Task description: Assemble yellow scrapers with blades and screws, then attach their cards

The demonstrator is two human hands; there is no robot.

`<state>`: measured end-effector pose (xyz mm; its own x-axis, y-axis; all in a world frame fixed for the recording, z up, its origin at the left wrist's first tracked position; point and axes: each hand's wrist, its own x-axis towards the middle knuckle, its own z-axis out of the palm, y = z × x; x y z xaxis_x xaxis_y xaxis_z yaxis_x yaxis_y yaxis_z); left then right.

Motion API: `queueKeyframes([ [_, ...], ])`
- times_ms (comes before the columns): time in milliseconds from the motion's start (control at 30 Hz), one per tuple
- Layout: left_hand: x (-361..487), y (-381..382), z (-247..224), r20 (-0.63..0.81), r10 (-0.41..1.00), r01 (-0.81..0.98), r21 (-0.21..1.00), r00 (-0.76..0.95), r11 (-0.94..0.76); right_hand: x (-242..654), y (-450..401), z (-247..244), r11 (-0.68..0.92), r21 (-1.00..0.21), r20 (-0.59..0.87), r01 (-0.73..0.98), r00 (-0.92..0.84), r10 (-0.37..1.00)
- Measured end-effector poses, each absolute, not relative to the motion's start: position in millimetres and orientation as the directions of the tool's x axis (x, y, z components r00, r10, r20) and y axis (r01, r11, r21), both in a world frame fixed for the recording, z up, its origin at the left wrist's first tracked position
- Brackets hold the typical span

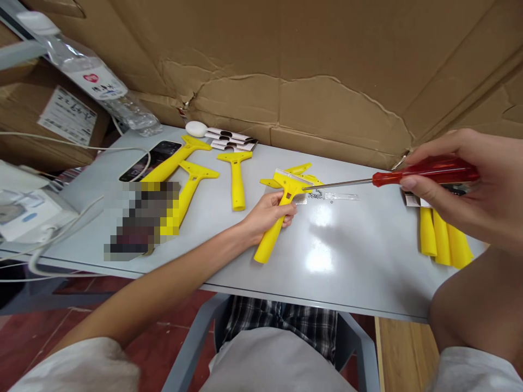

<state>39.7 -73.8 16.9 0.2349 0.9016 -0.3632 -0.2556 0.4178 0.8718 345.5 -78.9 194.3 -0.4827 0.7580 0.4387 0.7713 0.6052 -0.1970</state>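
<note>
My left hand (267, 215) is wrapped round the handle of a yellow scraper (272, 234), its wide head pointing away from me. In my right hand (453, 190) is a screwdriver (429, 171) with a clear red handle. The tip of its long shaft meets the right end of the scraper's head. Behind that head lie more yellow scraper parts (304, 167). Beside it are a small heap of screws (316, 194) and a thin clear strip (345, 196).
Several yellow scrapers (237, 182) lie on the grey table (229, 250) to the left, near a phone (151, 160). More yellow handles (439, 239) sit at the right. A plastic bottle (98, 79) leans at the back left, with a white cable (77, 218) below. Cardboard (286, 109) stands behind.
</note>
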Motion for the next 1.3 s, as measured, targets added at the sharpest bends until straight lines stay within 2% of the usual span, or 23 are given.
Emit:
queueKeyframes([
  [100,39.6,-73.7,15.8,-0.37,0.9,-0.251,0.871,0.232,0.423,341.8,-80.9,195.7,0.634,-0.243,0.42,0.734,-0.51,0.751],
  [333,39.7,-73.3,16.9,-0.361,0.905,-0.254,0.875,0.226,0.413,347.2,-81.1,194.7,0.628,-0.254,0.399,0.735,-0.512,0.761],
  [467,40.1,-73.5,18.1,-0.357,0.907,-0.25,0.878,0.225,0.408,343.9,-80.5,194.8,0.605,-0.208,0.426,0.769,-0.485,0.763],
  [733,39.7,-73.1,17.7,-0.357,0.908,-0.246,0.88,0.22,0.406,342.7,-80.7,195.3,0.683,-0.25,0.407,0.686,-0.566,0.717],
  [867,39.8,-73.1,17.5,-0.351,0.91,-0.243,0.884,0.221,0.4,345.6,-81.2,193.9,0.648,-0.292,0.421,0.703,-0.514,0.747],
  [1033,40.0,-73.1,16.5,-0.342,0.911,-0.235,0.889,0.231,0.393,342.4,-79.5,191.9,0.613,-0.278,0.458,0.74,-0.459,0.761],
  [1300,39.7,-73.1,16.1,-0.361,0.906,-0.237,0.881,0.219,0.409,338.6,-82.0,196.0,0.668,-0.302,0.416,0.68,-0.537,0.734],
])
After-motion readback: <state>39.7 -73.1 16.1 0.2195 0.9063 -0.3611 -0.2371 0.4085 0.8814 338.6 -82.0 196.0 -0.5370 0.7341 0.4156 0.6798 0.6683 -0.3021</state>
